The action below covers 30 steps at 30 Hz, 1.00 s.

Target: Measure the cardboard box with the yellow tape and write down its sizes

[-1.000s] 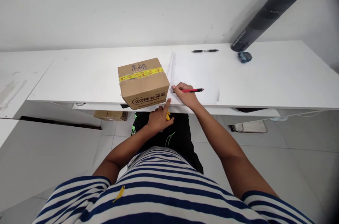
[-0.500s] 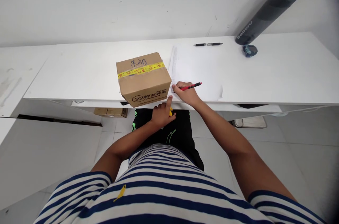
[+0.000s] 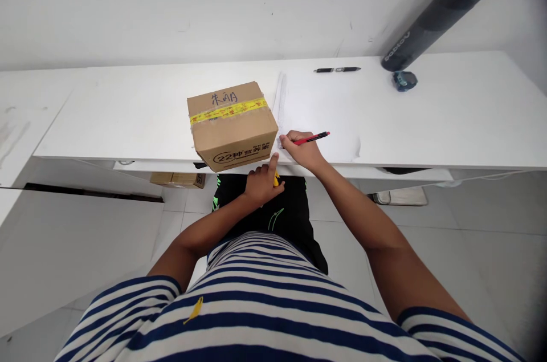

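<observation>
My right hand [image 3: 304, 149] is closed round a red and black pen [image 3: 314, 138], its tip end low on a white sheet of paper [image 3: 322, 111] close to the box. At the front edge of the desk, my left hand [image 3: 261, 184] curls around a small yellow object [image 3: 276, 179], mostly hidden by the fingers. Its index finger reaches forward to the paper's near edge, just below the pen hand. A brown cardboard box [image 3: 233, 125] with yellow printed tape and handwriting on top stands left of the paper, close to both hands.
Behind the paper lies a black pen [image 3: 337, 70]. Farther right, a small dark blue-green object [image 3: 404, 81] rests beside a tall dark cylinder [image 3: 440, 14] leaning to the right. Below the white desk [image 3: 128, 117], cardboard [image 3: 177, 179] shows at the left.
The view has shifted slightly. The pen in my right hand has moved a little to the right; my left hand keeps its place.
</observation>
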Each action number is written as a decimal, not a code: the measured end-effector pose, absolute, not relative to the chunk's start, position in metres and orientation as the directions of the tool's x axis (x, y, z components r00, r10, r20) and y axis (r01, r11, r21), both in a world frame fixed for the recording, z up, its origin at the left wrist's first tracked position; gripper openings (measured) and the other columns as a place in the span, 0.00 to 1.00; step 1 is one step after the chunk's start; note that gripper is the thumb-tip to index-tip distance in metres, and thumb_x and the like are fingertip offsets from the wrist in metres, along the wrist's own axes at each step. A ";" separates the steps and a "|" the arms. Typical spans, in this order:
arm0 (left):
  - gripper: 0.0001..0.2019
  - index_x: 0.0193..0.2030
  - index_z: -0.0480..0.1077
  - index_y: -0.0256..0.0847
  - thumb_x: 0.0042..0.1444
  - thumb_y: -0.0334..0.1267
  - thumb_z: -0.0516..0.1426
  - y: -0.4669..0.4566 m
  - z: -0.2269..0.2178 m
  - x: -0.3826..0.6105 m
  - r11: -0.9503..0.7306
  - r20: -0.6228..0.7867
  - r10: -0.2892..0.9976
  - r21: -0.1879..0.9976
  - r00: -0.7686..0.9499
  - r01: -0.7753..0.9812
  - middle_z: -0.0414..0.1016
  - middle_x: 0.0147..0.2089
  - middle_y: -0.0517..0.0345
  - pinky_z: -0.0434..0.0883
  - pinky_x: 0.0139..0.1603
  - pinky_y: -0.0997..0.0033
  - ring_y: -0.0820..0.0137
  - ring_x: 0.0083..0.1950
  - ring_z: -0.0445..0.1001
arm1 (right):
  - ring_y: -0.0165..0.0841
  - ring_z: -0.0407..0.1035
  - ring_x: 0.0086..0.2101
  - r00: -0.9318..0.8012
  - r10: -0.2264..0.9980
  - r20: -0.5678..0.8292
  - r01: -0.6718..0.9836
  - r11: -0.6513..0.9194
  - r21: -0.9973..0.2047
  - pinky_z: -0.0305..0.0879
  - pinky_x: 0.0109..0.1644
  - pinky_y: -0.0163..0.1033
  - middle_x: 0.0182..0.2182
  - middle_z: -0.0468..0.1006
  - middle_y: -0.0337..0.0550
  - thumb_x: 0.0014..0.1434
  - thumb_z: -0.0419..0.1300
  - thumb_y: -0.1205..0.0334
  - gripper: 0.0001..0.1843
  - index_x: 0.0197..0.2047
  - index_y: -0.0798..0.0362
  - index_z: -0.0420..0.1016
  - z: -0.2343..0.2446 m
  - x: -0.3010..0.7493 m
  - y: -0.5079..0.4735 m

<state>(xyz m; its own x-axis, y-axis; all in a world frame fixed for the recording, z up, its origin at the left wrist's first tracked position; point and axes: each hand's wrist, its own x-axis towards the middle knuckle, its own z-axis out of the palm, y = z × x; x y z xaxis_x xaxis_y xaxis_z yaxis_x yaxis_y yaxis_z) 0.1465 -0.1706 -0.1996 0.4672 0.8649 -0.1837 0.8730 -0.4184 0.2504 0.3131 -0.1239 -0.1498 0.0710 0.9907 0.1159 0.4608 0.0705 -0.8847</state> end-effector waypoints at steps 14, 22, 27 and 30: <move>0.47 0.80 0.36 0.38 0.64 0.55 0.54 -0.170 -0.203 0.145 -0.421 -0.179 0.865 0.246 0.468 0.873 0.74 0.59 0.39 0.69 0.53 0.57 0.51 0.56 0.76 | 0.30 0.54 0.24 0.061 0.991 0.119 0.436 0.081 -0.896 0.52 0.29 0.40 0.18 0.59 0.36 0.60 0.60 0.39 0.30 0.19 0.48 0.54 -0.149 0.313 -0.125; 0.47 0.80 0.37 0.39 0.64 0.56 0.55 -0.171 -0.206 0.147 -0.429 -0.149 0.874 0.206 0.462 0.879 0.75 0.58 0.42 0.70 0.51 0.58 0.53 0.54 0.77 | 0.28 0.52 0.24 0.045 0.990 0.133 0.454 0.099 -0.886 0.50 0.29 0.39 0.17 0.57 0.34 0.58 0.60 0.42 0.28 0.18 0.48 0.53 -0.148 0.313 -0.124; 0.47 0.81 0.37 0.40 0.64 0.56 0.55 -0.170 -0.206 0.147 -0.426 -0.158 0.874 0.203 0.459 0.882 0.75 0.59 0.42 0.69 0.52 0.59 0.53 0.54 0.77 | 0.28 0.52 0.24 0.065 0.989 0.131 0.448 0.088 -0.889 0.50 0.29 0.39 0.18 0.57 0.34 0.58 0.59 0.43 0.27 0.18 0.48 0.53 -0.149 0.314 -0.124; 0.47 0.81 0.37 0.39 0.64 0.56 0.55 -0.170 -0.206 0.147 -0.432 -0.153 0.872 0.209 0.465 0.878 0.75 0.59 0.42 0.70 0.51 0.59 0.53 0.54 0.77 | 0.28 0.53 0.24 0.057 0.989 0.137 0.442 0.098 -0.892 0.51 0.29 0.39 0.18 0.58 0.34 0.58 0.59 0.43 0.26 0.18 0.48 0.54 -0.149 0.314 -0.125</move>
<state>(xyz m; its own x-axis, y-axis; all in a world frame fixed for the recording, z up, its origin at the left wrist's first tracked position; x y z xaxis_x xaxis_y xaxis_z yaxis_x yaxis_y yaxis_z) 0.1465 -0.1702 -0.2058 0.4653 0.8718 -0.1531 0.8775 -0.4316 0.2091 0.3141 -0.1247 -0.1494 0.0575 0.9889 0.1372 0.4415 0.0981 -0.8919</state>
